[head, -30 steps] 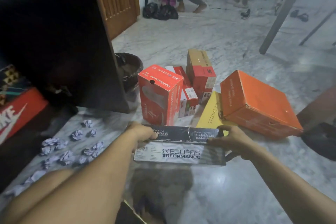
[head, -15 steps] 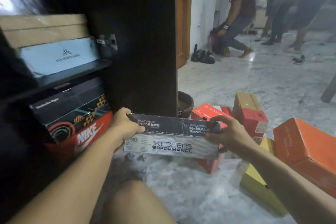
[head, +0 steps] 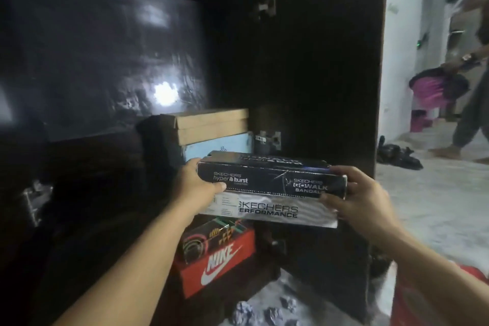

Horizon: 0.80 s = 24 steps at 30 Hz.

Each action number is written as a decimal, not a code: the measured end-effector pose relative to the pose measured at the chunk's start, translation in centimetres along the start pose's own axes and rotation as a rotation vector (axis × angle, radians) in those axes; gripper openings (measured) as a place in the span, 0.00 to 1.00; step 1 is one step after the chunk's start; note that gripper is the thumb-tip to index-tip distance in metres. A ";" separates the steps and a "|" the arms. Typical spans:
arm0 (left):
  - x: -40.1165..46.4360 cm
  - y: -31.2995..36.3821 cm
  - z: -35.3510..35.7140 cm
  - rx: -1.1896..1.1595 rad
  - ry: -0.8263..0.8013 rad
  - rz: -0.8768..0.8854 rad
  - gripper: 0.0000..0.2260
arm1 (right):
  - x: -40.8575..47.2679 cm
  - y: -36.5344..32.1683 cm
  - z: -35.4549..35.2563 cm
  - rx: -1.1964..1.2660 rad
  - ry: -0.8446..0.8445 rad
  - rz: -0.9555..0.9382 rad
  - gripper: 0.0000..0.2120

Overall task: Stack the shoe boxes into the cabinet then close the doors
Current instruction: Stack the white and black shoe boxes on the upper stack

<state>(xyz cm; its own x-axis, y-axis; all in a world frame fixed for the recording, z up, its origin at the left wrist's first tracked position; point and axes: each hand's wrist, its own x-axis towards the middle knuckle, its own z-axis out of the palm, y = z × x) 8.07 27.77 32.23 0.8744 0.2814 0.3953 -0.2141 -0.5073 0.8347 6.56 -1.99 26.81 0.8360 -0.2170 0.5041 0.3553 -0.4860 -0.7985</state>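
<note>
A: What occupied the left portion of the view?

B: A dark glossy cabinet door stood open, with a metal hinge on its lower edge. The left hand gripped the left end of the black and white Skechers cardboard shoe box, thumb curled onto the near face and the remaining fingers hidden behind the box.

A: Where was the box located?

B: It was held off the floor, roughly level, in front of the open dark wooden cabinet. Behind it, inside the cabinet, a plain brown cardboard box lay stacked on a light blue box. Below the held box, a patterned dark box rested on a red Nike shoe box.

A: And the right side?

B: The right hand clamped the right end of the box, thumb on the near face and fingers wrapped around the corner. Crumpled grey paper balls lay on the marble floor below. Farther right, a person bent over in the background, blurred.
</note>
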 end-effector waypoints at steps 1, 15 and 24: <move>0.7 0.2 -0.5 -0.018 0.031 0.000 0.22 | 0.9 -0.6 0.5 0.003 0.002 -0.024 0.27; 7.2 0.7 -4.6 -0.087 0.217 0.039 0.20 | 9.4 -6.5 5.8 -0.004 0.010 -0.183 0.25; 15.5 3.7 -7.0 -0.058 0.315 0.127 0.17 | 19.8 -12.9 10.2 -0.025 0.050 -0.260 0.26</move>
<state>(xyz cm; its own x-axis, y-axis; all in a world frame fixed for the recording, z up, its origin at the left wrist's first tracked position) 17.81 35.93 44.14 0.6636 0.4616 0.5887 -0.3447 -0.5097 0.7883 22.77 8.61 43.71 0.6959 -0.1238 0.7074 0.5444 -0.5514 -0.6320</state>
